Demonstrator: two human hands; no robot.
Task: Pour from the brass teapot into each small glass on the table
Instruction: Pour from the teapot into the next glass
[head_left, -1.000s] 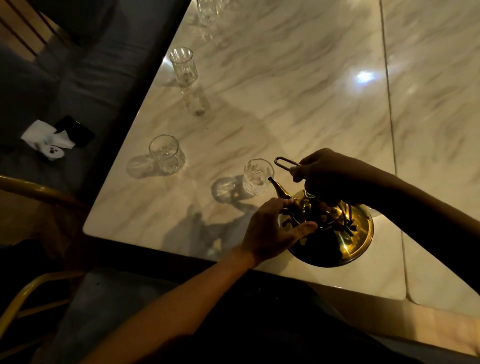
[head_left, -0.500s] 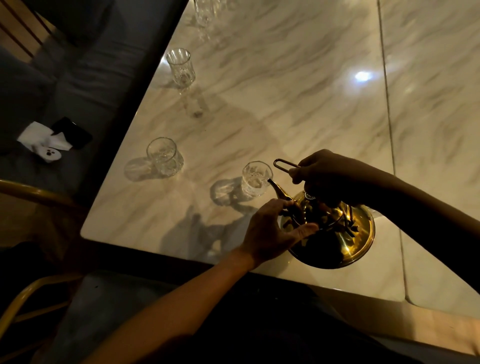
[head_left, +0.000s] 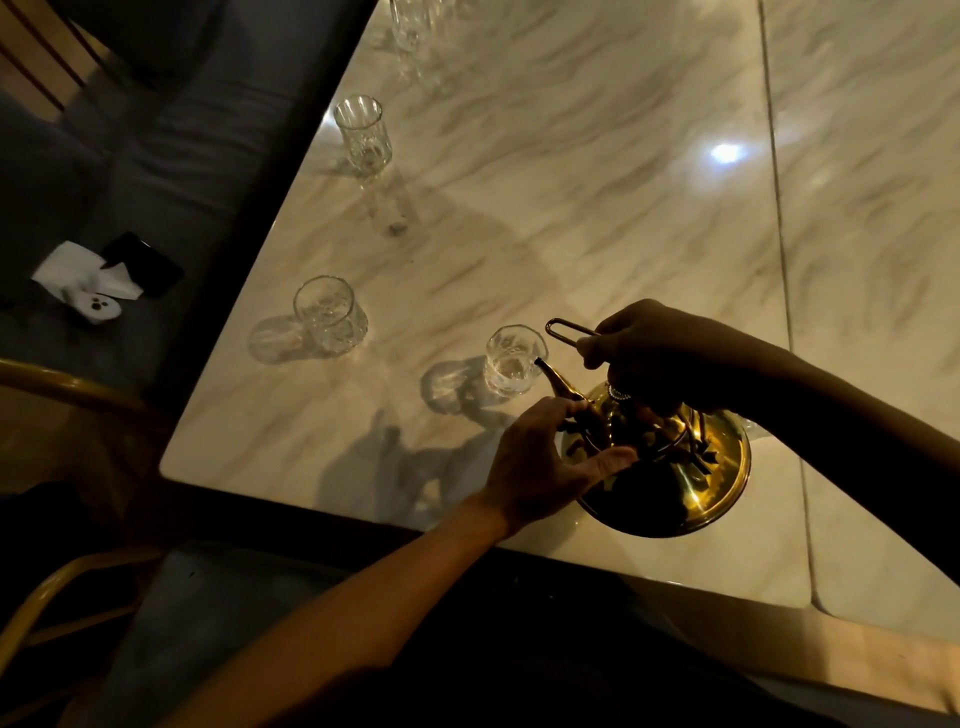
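Head view: the right hand (head_left: 654, 353) is clamped on the looped handle (head_left: 563, 330) of the brass teapot (head_left: 670, 467) at the table's (head_left: 571, 182) near edge. The left hand (head_left: 540, 462), fingers apart, cups the teapot's body below the spout (head_left: 558, 382). The spout tip touches the nearest glass (head_left: 514, 358). Tilting too quickly could nudge that glass over or spill tea past its narrow mouth. Two glasses (head_left: 330, 314) (head_left: 361, 132) wait farther left.

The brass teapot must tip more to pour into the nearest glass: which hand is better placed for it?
The right hand: it holds the brass teapot by its handle, spout at the nearest glass. The left hand only steadies the body.
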